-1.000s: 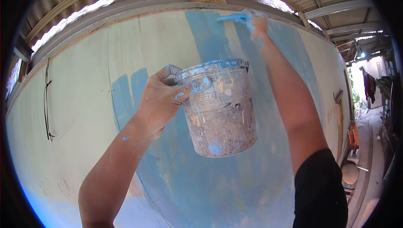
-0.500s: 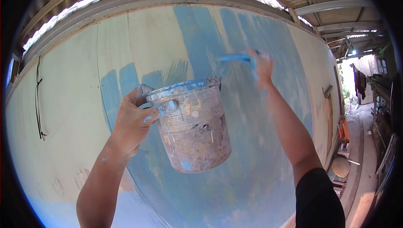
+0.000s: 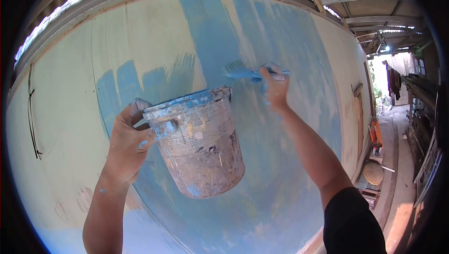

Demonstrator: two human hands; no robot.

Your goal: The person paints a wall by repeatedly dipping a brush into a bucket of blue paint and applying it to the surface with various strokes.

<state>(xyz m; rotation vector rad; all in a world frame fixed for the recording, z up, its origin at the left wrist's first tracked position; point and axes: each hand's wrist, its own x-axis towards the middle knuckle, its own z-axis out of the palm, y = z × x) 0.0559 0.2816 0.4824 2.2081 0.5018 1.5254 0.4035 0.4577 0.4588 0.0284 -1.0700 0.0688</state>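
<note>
Paintbrush (image 3: 243, 73) bristles press the half-blue wall (image 3: 140, 43), the right hand (image 3: 275, 85) pinching its light handle in a closed grip. The left hand (image 3: 128, 134) clamps the rim of a paint-smeared bucket (image 3: 196, 141), likely heavy and slick there.

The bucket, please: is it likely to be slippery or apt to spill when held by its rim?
The bucket is smeared with paint at the rim, so it may be slippery where the left hand grips it. It hangs tilted from one side, so it could probably tip further. Its walls look stiff.
</note>
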